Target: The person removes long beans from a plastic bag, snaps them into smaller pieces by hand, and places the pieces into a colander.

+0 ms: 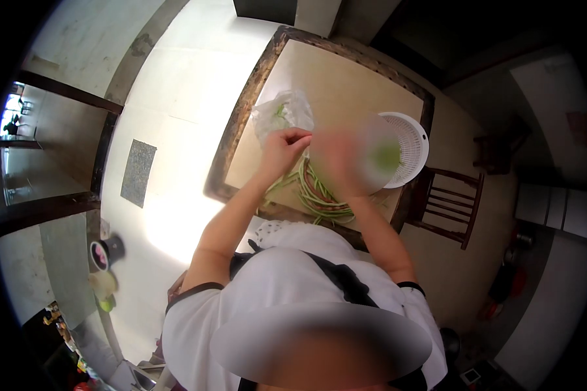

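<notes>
My left hand (pixel 283 154) is raised over the near-left part of the table, thumb and fingertips pressed together. What lies in that pinch, if anything, is too small to make out. My right hand (pixel 336 153) is just to its right, smeared by blur, so its fingers cannot be read. Below both hands lies a heap of long green beans (pixel 323 204), near the table's front edge. Behind my left hand sits a thin clear plastic bag (pixel 291 107) with some green in it. To the right of my right hand, a white plastic colander (pixel 413 146) holds blurred green pieces.
The square table has a worn dark wooden border (pixel 241 111). A wooden chair (pixel 451 207) stands at its right side. On the pale floor to the left are a grey mat (pixel 138 173) and a dark bucket (pixel 115 249). A doorway opens at far left.
</notes>
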Action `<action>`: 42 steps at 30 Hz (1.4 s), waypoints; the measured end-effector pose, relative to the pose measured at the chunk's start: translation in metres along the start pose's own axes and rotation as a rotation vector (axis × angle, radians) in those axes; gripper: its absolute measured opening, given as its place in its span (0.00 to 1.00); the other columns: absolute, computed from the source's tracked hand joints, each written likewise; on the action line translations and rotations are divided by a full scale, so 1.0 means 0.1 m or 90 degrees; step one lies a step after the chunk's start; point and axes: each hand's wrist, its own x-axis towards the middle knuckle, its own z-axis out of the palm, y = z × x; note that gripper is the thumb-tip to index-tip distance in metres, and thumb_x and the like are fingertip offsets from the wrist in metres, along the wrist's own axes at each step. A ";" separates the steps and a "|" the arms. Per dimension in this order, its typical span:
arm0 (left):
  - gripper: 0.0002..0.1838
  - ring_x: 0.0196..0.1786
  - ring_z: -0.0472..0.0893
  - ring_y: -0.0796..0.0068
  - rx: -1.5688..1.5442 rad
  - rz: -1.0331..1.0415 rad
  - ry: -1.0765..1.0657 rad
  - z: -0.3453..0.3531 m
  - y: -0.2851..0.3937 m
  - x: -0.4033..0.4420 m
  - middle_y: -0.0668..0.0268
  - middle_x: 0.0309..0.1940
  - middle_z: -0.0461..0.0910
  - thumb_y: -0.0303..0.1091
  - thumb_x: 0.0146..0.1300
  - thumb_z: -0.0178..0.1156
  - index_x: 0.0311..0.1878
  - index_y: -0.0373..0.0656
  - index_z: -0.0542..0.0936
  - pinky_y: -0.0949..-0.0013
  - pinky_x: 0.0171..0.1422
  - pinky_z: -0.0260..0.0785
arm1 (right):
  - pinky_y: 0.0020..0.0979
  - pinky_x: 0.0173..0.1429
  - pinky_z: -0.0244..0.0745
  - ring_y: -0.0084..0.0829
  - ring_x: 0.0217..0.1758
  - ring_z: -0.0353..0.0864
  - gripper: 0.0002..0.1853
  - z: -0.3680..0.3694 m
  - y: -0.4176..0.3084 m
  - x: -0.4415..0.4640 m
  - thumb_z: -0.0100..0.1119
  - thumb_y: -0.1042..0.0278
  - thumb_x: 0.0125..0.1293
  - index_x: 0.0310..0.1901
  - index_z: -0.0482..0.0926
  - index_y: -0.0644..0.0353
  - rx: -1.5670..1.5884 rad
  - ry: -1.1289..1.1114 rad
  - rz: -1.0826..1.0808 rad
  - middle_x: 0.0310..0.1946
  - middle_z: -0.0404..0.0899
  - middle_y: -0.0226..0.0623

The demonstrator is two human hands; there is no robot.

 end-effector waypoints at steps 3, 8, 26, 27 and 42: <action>0.08 0.29 0.72 0.83 -0.233 -0.075 0.049 -0.15 -0.17 0.10 0.69 0.27 0.76 0.29 0.54 0.56 0.35 0.34 0.77 0.80 0.33 0.64 | 0.36 0.42 0.64 0.39 0.35 0.69 0.10 0.12 -0.02 0.04 0.51 0.71 0.51 0.36 0.70 0.61 -0.001 0.079 -0.075 0.31 0.70 0.41; 0.09 0.30 0.75 0.78 -0.747 -0.129 0.149 -0.68 -0.40 0.32 0.66 0.29 0.75 0.28 0.55 0.56 0.39 0.35 0.73 0.82 0.34 0.71 | 0.36 0.43 0.63 0.37 0.39 0.69 0.09 0.09 -0.24 0.34 0.50 0.72 0.54 0.37 0.70 0.63 -0.016 -0.071 0.040 0.38 0.69 0.42; 0.17 0.36 0.73 0.82 -0.531 -0.185 -0.051 -0.16 0.09 0.10 0.68 0.38 0.72 0.28 0.56 0.52 0.50 0.37 0.68 0.80 0.40 0.66 | 0.23 0.45 0.65 0.22 0.39 0.71 0.11 -0.30 -0.29 0.21 0.54 0.72 0.55 0.41 0.72 0.61 0.309 -0.054 0.124 0.36 0.73 0.30; 0.19 0.38 0.73 0.82 -0.431 -0.097 -0.027 -0.17 0.12 0.07 0.66 0.41 0.72 0.28 0.58 0.52 0.53 0.36 0.66 0.80 0.42 0.65 | 0.22 0.46 0.65 0.21 0.38 0.71 0.11 -0.30 -0.25 0.16 0.53 0.72 0.55 0.41 0.73 0.61 0.340 -0.062 0.154 0.35 0.73 0.30; 0.06 0.32 0.73 0.82 -0.211 0.075 -0.003 0.06 0.25 -0.09 0.67 0.31 0.76 0.28 0.55 0.56 0.35 0.36 0.75 0.80 0.39 0.66 | 0.18 0.28 0.58 0.15 0.24 0.61 0.07 -0.02 0.01 -0.03 0.44 0.70 0.59 0.27 0.71 0.62 0.565 0.031 0.215 0.19 0.67 0.25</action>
